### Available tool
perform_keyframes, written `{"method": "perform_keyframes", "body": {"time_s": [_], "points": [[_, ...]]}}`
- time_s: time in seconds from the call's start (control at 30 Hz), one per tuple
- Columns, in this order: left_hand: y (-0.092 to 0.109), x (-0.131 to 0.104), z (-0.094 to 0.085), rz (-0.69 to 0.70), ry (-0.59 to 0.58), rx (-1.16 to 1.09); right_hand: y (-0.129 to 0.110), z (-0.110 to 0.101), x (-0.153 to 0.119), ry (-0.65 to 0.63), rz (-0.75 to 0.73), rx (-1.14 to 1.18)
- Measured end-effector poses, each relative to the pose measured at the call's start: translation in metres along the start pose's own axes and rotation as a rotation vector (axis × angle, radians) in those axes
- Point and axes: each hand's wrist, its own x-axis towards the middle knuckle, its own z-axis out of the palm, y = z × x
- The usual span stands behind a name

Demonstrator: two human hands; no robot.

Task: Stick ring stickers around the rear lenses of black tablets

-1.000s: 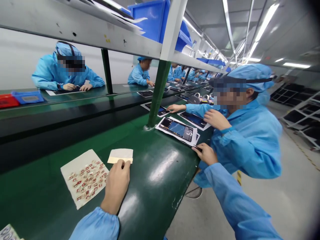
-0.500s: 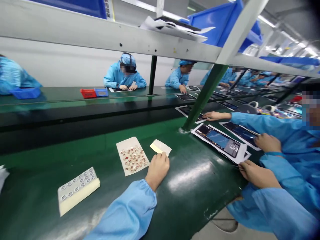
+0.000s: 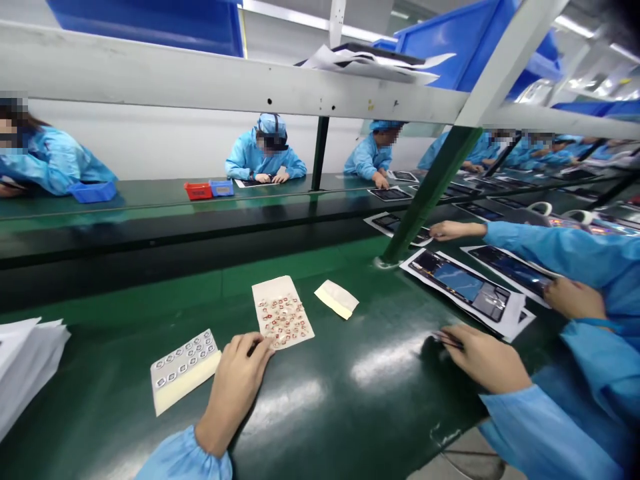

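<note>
Away from the small yellow-edged paper (image 3: 336, 299), the left hand (image 3: 235, 380) has shifted to the backing sheet (image 3: 273, 288), and the right hand (image 3: 490, 360) has drawn back from the opened tablet (image 3: 457, 283). Left fingers are bent, tips at the sheet's near-left corner; whether they pinch it I cannot tell. Right fingers grasp a slim dark tool (image 3: 447, 339), likely tweezers, above the surface (image 3: 310, 413). The backing sheet lies flat between the yellow-edged paper and the sheet of round stickers (image 3: 185, 363), its red-edged pieces (image 3: 285, 323) face up, probably for easy picking. Farther right, white paper (image 3: 517, 313) lies under the tablet, perhaps guarding it from scratches; a co-worker's hand (image 3: 575, 299) rests beside another tablet (image 3: 510, 265). Far left, loose white sheets (image 3: 30, 373) are stacked. No brand or writing is readable; the stickers' square marks are too small.
</note>
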Motion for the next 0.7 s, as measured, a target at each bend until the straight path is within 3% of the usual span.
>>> {"method": "perform_keyframes", "body": {"time_s": [0.2,0.3,0.4,0.53,0.7], "points": [[0.011,-0.011,-0.011,0.035,-0.120,-0.018,-0.103,0.002,0.009,0.016,-0.346,0.205],[0.014,-0.026,-0.023,0.069,-0.156,-0.021,-0.139,0.008,0.006,0.058,-0.467,0.315],[0.015,-0.054,-0.041,0.109,-0.191,-0.035,-0.147,0.013,0.002,0.111,-0.523,0.369],[0.030,-0.101,-0.077,0.154,-0.178,-0.156,-0.138,0.020,-0.001,0.162,-0.527,0.354],[0.057,-0.167,-0.137,0.022,-0.236,-0.257,-0.134,0.026,-0.005,0.165,-0.458,0.414]]}}
